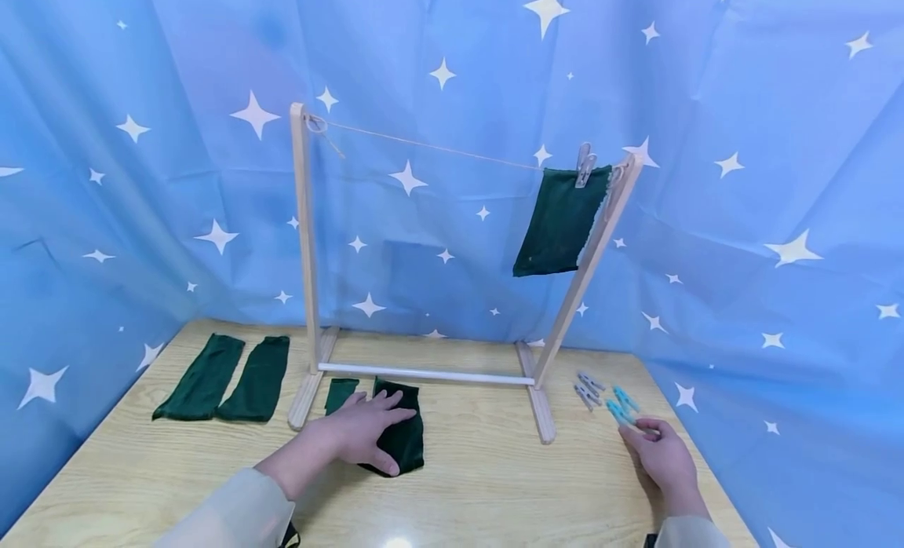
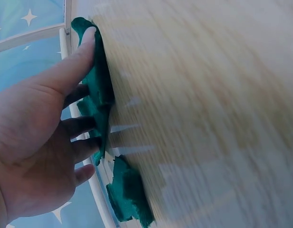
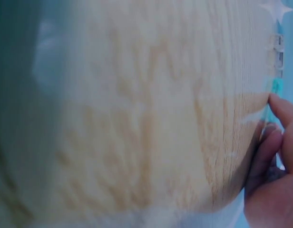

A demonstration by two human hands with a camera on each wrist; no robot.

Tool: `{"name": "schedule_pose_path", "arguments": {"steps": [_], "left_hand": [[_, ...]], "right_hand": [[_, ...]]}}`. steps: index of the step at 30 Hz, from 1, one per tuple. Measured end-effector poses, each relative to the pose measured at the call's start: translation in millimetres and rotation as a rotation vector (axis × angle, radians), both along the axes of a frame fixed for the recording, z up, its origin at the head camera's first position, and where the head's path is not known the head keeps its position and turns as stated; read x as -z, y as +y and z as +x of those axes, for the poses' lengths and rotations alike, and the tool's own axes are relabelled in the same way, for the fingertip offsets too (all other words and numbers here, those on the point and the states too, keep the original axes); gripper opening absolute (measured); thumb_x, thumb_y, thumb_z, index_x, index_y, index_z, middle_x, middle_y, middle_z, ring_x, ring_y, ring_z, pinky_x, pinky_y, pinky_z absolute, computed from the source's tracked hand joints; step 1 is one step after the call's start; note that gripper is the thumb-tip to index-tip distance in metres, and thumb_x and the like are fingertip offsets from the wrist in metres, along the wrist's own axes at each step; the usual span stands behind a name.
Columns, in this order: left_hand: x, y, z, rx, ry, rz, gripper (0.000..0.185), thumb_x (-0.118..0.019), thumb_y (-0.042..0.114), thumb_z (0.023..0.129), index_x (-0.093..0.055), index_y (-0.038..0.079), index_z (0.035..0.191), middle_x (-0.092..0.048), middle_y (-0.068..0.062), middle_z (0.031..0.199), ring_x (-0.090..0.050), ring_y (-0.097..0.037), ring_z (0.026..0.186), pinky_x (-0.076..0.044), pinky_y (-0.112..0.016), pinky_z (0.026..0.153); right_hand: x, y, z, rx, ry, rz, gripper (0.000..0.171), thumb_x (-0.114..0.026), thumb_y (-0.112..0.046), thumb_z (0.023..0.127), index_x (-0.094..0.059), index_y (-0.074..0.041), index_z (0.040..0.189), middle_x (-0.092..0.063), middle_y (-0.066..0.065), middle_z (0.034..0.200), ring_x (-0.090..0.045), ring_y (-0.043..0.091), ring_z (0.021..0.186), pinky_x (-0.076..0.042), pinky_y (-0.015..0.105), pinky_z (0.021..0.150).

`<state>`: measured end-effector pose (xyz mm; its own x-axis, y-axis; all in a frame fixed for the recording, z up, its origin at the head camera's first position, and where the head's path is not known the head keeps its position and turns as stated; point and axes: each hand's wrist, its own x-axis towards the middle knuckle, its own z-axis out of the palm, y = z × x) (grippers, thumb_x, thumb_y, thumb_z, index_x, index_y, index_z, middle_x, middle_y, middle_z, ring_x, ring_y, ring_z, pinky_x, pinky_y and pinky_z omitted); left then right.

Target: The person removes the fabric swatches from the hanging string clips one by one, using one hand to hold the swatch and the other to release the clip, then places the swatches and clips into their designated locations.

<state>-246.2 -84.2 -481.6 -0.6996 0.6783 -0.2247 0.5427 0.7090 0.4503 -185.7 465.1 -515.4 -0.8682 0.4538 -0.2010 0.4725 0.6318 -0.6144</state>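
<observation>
A dark green cloth (image 1: 408, 442) lies on the table with my left hand (image 1: 360, 430) spread over it, fingers and thumb extended. Seen from the left wrist, the thumb rests along the cloth's edge. Just left of that hand is a smaller piece of green fabric (image 1: 342, 392). At the right, my right hand (image 1: 664, 458) is low over the table, its thumb and a finger at the turquoise clothespins (image 1: 618, 411). Whether it pinches one is unclear. Two grey clothespins (image 1: 586, 391) lie just beyond them.
A wooden frame (image 1: 305, 234) stands behind the hands with a string (image 1: 424, 144) across its top. Another green cloth (image 1: 561, 222) hangs near its right post under a grey clothespin (image 1: 584, 167). Two green cloths (image 1: 201, 379) lie flat at the left. A starry blue curtain surrounds the table.
</observation>
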Motion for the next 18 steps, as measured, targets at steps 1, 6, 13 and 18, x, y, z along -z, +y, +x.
{"name": "schedule_pose_path", "arguments": {"steps": [1, 6, 13, 18], "left_hand": [[-0.9, 0.2, 0.2, 0.001, -0.002, 0.001, 0.090, -0.085, 0.054, 0.092, -0.047, 0.024, 0.168, -0.031, -0.018, 0.180, -0.028, -0.050, 0.165, -0.019, -0.074, 0.131], [-3.8, 0.7, 1.1, -0.016, -0.058, -0.003, 0.091, -0.087, 0.051, 0.092, -0.046, 0.024, 0.169, -0.028, -0.017, 0.181, -0.024, -0.048, 0.167, -0.014, -0.074, 0.132], [18.5, -11.6, -9.1, 0.004, -0.061, 0.053, 0.089, -0.078, 0.064, 0.095, -0.042, 0.034, 0.170, -0.024, -0.014, 0.183, -0.018, -0.048, 0.169, -0.009, -0.081, 0.129], [3.1, -8.2, -2.2, 0.004, -0.071, 0.055, 0.085, -0.081, 0.053, 0.097, -0.046, 0.026, 0.169, -0.025, -0.015, 0.183, -0.017, -0.045, 0.170, -0.008, -0.080, 0.129]], "right_hand": [[-0.3, 0.2, -0.2, 0.002, -0.003, -0.004, 0.090, -0.065, -0.071, 0.100, -0.049, 0.002, 0.151, -0.054, 0.038, 0.150, -0.057, 0.054, 0.131, -0.048, 0.066, 0.105], [0.0, -0.4, 0.0, 0.006, -0.011, -0.020, 0.090, -0.065, -0.069, 0.100, -0.049, 0.002, 0.152, -0.053, 0.038, 0.150, -0.057, 0.053, 0.131, -0.049, 0.065, 0.103], [-0.4, -4.8, -1.1, -0.006, -0.007, -0.036, 0.088, -0.067, -0.067, 0.100, -0.049, 0.001, 0.152, -0.055, 0.036, 0.149, -0.059, 0.051, 0.129, -0.051, 0.061, 0.101], [-2.7, -2.9, 0.9, 0.008, -0.003, -0.041, 0.089, -0.067, -0.067, 0.100, -0.048, 0.001, 0.153, -0.055, 0.036, 0.149, -0.058, 0.051, 0.130, -0.050, 0.061, 0.101]]}}
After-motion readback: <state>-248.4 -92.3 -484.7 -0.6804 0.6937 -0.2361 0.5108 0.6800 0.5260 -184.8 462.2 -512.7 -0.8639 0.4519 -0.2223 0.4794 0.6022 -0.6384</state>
